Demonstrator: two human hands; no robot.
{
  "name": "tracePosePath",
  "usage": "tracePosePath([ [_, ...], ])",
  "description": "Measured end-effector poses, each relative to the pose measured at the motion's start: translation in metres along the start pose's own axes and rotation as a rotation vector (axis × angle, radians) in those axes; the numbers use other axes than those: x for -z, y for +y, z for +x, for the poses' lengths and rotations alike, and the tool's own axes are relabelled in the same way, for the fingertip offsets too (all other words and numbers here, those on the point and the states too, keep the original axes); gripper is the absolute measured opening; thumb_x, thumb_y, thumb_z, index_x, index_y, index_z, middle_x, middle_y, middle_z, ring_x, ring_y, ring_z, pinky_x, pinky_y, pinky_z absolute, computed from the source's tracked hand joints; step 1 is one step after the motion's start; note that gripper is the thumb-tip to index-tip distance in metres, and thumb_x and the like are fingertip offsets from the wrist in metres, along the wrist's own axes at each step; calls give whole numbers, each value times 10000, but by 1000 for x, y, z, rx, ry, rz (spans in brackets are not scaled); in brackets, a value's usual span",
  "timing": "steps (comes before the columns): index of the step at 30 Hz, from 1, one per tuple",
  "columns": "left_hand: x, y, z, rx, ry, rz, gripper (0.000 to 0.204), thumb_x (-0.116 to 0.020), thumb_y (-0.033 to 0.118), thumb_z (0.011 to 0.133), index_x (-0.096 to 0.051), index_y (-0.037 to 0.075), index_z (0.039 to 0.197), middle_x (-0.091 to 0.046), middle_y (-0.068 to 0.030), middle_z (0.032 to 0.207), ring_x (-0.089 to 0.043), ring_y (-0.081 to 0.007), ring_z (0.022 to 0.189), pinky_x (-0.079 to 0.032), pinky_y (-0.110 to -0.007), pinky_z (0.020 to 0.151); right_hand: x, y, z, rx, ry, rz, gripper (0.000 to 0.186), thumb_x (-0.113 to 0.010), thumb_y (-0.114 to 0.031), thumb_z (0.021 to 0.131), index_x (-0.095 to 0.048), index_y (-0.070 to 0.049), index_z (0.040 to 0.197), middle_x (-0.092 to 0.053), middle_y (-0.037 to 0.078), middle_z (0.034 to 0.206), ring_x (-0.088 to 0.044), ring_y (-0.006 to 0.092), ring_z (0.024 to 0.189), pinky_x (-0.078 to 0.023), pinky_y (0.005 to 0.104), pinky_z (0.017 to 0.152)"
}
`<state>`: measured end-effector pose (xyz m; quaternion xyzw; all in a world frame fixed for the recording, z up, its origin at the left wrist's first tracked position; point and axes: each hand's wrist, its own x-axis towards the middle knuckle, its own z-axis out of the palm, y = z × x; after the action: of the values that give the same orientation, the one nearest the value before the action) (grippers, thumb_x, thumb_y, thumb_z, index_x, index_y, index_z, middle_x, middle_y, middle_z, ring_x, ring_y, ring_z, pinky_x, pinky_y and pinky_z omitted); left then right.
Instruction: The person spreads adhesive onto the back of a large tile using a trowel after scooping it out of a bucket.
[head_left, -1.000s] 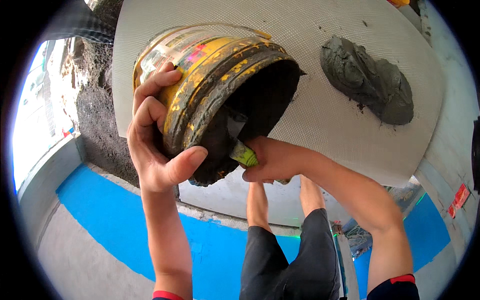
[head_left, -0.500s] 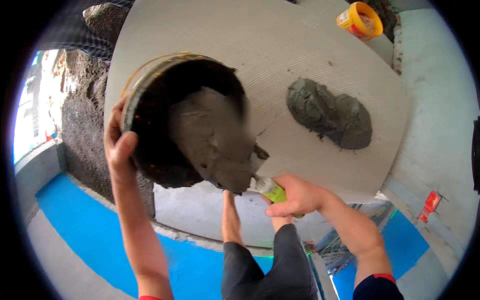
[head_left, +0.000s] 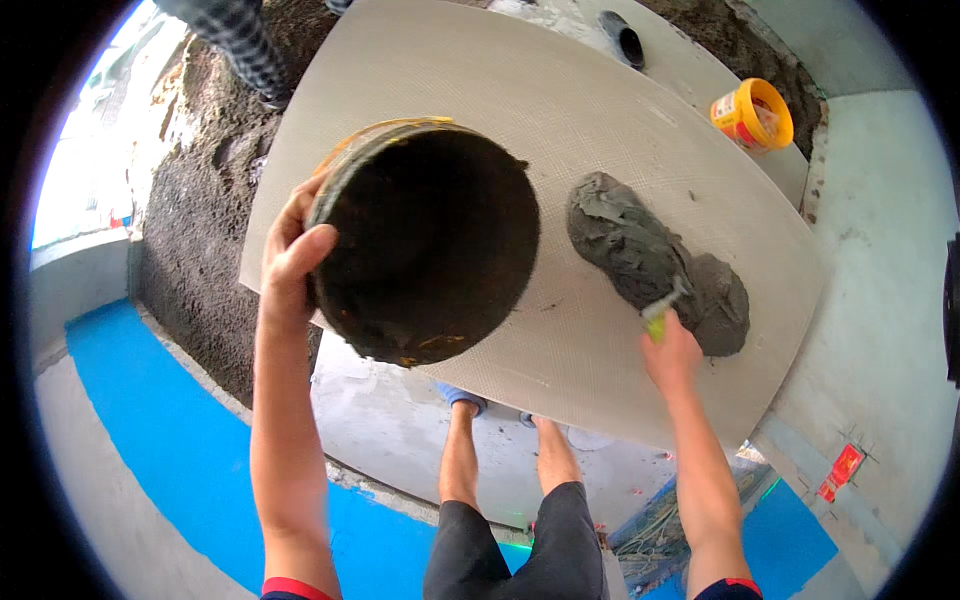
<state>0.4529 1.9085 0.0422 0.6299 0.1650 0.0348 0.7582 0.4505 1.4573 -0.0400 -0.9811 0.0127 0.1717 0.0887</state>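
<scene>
My left hand (head_left: 296, 248) is wrapped round the left rim of a bucket (head_left: 440, 250), thumb over the edge. The bucket is tilted with its mouth toward me; its inside wall is dark and coated with residue. Closed round the green handle of a trowel (head_left: 661, 316), my right hand (head_left: 672, 358) is at the near edge of a heap of wet grey mortar (head_left: 622, 238). The trowel's metal end rests against the mortar, and its blade is mostly hidden. Under the heap lies a large pale slab with a finely ridged surface (head_left: 480, 85).
A yellow tub (head_left: 745, 118) stands beyond the slab at the far right, with a dark cup-like object (head_left: 625, 42) left of it. Rough dirt (head_left: 195, 200) borders the slab on the left. Another person's checked trouser leg (head_left: 235, 45) shows at the far left.
My right hand and the trowel have moved right, from the bucket's mouth to the heap. The grey mass at the bucket's mouth is gone from there. The heap looks larger.
</scene>
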Motion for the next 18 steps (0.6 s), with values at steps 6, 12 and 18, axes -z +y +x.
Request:
tracePosePath([
  [6, -24, 0, 4, -52, 4, 53, 400, -792, 297, 627, -493, 51, 730, -494, -167, 1258, -481, -194, 1086, -357, -274, 936, 79, -14, -65, 326, 32, 132, 372, -693, -155, 702, -544, -36, 1021, -642, 170, 792, -639, 369, 695, -503, 455, 587],
  [12, -43, 4, 29, -1, -66, 195, 454, -795, 367, 642, -564, -2, 772, -551, -159, 1147, -550, -146, 864, -467, -246, 747, 94, -168, 5, 988, -5, -370, 182, -566, -72, 775, -536, -14, 945, -561, 98, 789, -631, 217, 651, -511, 332, 499],
  [18, -74, 7, 24, -1, -52, 323, 447, -809, 305, 624, -541, -26, 757, -579, -129, 1116, -557, -179, 943, -439, -273, 836, 49, -248, 78, 578, -192, -206, 228, -516, -109, 854, -567, -14, 1055, -637, 163, 1004, -682, 267, 809, -558, 357, 636],
])
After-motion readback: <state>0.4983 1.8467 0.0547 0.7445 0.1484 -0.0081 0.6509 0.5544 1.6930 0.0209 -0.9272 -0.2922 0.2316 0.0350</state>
